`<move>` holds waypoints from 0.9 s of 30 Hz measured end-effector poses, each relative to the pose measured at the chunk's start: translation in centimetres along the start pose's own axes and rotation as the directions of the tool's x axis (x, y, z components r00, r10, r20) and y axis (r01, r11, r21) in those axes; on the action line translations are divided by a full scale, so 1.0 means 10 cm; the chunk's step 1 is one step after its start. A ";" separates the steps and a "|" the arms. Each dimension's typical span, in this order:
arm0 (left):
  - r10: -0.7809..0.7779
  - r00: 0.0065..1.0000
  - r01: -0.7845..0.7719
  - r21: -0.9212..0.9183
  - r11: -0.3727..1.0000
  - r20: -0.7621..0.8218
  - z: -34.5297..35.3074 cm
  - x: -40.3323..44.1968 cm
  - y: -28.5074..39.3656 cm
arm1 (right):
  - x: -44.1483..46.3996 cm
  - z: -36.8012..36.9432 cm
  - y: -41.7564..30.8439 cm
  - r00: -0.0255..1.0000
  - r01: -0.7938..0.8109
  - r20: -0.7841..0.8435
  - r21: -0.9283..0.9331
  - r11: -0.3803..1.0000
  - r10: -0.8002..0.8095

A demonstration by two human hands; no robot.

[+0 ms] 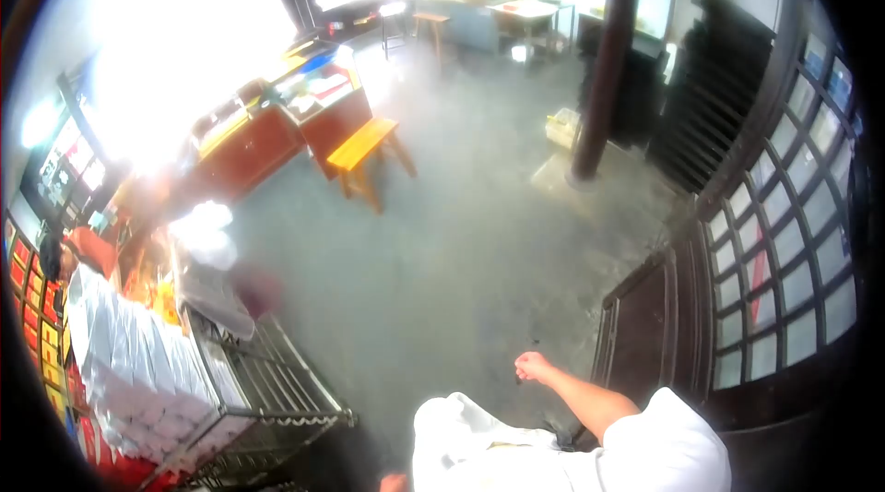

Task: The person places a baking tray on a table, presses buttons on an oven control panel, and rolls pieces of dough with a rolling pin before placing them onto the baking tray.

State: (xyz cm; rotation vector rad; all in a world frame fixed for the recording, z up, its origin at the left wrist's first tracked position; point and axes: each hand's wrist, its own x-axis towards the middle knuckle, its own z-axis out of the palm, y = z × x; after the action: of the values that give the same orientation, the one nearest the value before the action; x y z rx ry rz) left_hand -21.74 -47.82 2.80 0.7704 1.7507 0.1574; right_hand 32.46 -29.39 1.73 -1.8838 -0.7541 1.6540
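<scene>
My right hand [532, 367] is held out in front of me over the grey floor [442, 289], its fingers curled closed. A small dark bit shows at its lower edge, too small to name. Only a sliver of my left hand [394, 483] appears at the bottom edge, beside my white clothing [479, 446]; its fingers are hidden. To the left of that hand stands a metal rack [286, 372], apart from it. Dark wooden panelling [645, 317] lies to the right of my right hand, not touched.
An orange wooden bench [364, 143] stands ahead near a red-brown counter [244, 165]. A dark pillar [608, 59] rises from a stone base, with a pale basket [561, 128] beside it. White packages [138, 363] are stacked at left. A lattice window [784, 215] lines the right wall.
</scene>
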 end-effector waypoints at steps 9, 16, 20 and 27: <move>0.247 0.785 -0.539 0.823 -0.178 0.567 -1.13 2.25 2.43 | 0.90 -0.06 1.07 0.965 -0.253 -0.083 -0.538 0.804 0.248; 0.387 0.922 -0.359 0.403 0.842 0.013 -0.95 4.05 5.86 | 0.99 0.37 0.24 0.947 -0.295 -0.206 -0.250 0.922 0.248; 0.520 0.850 -0.517 0.327 0.791 0.085 -0.51 4.75 7.29 | 1.76 0.08 -0.74 0.922 -0.361 -0.197 -0.128 0.924 0.333; 0.329 0.882 -0.472 0.644 0.602 0.339 -0.47 5.20 8.32 | 3.84 -0.75 -1.71 0.946 -0.301 -0.161 -0.115 0.947 0.282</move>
State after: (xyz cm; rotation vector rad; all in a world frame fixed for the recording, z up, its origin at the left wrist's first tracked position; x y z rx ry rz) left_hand 1.97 47.50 1.82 1.7096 1.4009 -0.3214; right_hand 42.50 9.60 -12.38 -2.2774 -0.5639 1.6508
